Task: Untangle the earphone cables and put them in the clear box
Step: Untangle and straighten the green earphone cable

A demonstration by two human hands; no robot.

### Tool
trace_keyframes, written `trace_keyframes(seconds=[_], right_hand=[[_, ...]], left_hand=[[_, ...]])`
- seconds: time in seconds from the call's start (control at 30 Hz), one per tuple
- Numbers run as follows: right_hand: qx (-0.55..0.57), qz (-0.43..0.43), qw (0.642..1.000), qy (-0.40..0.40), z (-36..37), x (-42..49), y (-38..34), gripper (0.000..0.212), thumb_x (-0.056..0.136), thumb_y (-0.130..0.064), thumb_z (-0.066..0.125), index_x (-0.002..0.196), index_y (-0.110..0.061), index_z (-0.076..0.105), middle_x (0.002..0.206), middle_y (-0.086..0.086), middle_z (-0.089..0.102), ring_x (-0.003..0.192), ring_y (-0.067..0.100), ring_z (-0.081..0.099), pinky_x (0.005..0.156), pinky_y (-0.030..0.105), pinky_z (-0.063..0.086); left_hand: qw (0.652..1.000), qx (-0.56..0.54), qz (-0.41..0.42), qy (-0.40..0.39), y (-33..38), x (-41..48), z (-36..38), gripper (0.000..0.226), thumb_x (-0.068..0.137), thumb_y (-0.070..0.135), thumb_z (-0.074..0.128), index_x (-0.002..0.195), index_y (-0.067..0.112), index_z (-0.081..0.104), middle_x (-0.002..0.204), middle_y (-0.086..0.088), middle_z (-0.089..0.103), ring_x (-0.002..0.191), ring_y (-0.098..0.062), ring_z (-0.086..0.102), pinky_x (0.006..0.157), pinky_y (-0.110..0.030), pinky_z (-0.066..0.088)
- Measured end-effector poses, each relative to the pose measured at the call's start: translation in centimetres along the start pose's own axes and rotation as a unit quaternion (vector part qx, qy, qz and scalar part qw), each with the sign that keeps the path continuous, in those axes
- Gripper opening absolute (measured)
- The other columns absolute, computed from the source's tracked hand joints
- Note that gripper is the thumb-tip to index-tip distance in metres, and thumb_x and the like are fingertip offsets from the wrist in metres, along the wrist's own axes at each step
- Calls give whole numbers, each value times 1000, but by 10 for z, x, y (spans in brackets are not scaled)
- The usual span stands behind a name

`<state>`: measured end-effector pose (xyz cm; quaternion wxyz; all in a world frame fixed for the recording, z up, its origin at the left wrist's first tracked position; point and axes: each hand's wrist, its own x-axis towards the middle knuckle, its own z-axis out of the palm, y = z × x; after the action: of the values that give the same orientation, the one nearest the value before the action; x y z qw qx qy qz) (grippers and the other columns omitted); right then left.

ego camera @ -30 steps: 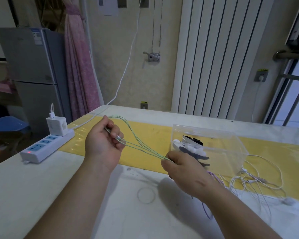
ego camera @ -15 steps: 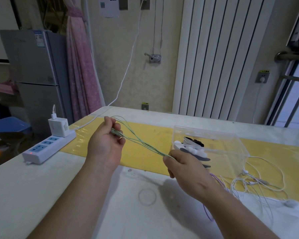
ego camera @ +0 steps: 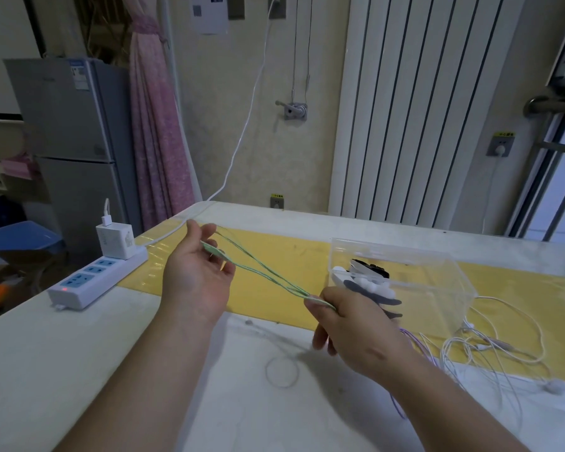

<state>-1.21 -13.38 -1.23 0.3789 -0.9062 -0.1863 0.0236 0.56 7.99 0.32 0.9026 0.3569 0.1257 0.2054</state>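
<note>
Left hand (ego camera: pixel 196 272) loosely curled round green earphone cable (ego camera: pixel 265 276), right hand (ego camera: pixel 356 331) pinching it, strands stretched between

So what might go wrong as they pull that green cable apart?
The green cable is stretched between the left hand and right hand, with its strands crossing; pulling harder might tighten a snag. The right forearm sits over the purple cable, beside the loose white cables, and might drag them. The clear box is close to that hand and could get nudged.

box (ego camera: pixel 437 275) right of power strip (ego camera: pixel 95 278)
</note>
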Motion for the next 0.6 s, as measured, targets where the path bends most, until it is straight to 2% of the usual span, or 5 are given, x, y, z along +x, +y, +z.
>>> trace_keyframes(seconds=[0.1, 0.3, 0.43, 0.5, 0.6], right_hand=[[-13, 2, 1000, 5, 0, 2, 1, 42, 97, -49, 44, 70, -16, 43, 59, -1, 56, 56, 16, 47, 63, 35, 43], [-67, -20, 997, 12, 1, -1, -4, 44, 90, -53, 55, 64, -21, 39, 62, -4, 44, 59, 13, 40, 59, 33, 33], [-32, -33, 999, 13, 0, -2, -5, 51, 91, -59, 47, 63, -18, 35, 59, -6, 36, 57, 14, 34, 59, 33, 30], [-5, -36, 999, 6, 0, -2, -5, 51, 94, -58, 38, 63, -17, 33, 59, -6, 34, 58, 14, 32, 60, 33, 29], [-3, -22, 1000, 6, 2, 0, -3, 50, 97, -55, 34, 65, -16, 39, 62, -3, 41, 60, 16, 37, 61, 34, 32]], left_hand=[[999, 15, 10, -35, -2, -5, 3, 36, 93, 50, 52, 106, 24, 72, 91, 5, 52, 78, -10, 49, 75, -26, 39], [988, -54, -31, -141, -3, -12, 10, 51, 89, 62, 45, 133, 36, 51, 126, -12, 58, 111, -33, 62, 97, -53, 45], [988, -98, -52, -111, -4, -10, 10, 52, 94, 57, 42, 135, 25, 46, 91, -13, 59, 69, -22, 60, 72, -37, 54], [990, -94, -60, -86, -3, -7, 6, 45, 98, 49, 38, 127, 18, 52, 71, -5, 48, 51, -15, 39, 52, -24, 41], [993, -75, -63, -67, -5, -5, 5, 36, 99, 39, 32, 99, 15, 59, 61, 0, 39, 43, -12, 25, 43, -20, 23]])
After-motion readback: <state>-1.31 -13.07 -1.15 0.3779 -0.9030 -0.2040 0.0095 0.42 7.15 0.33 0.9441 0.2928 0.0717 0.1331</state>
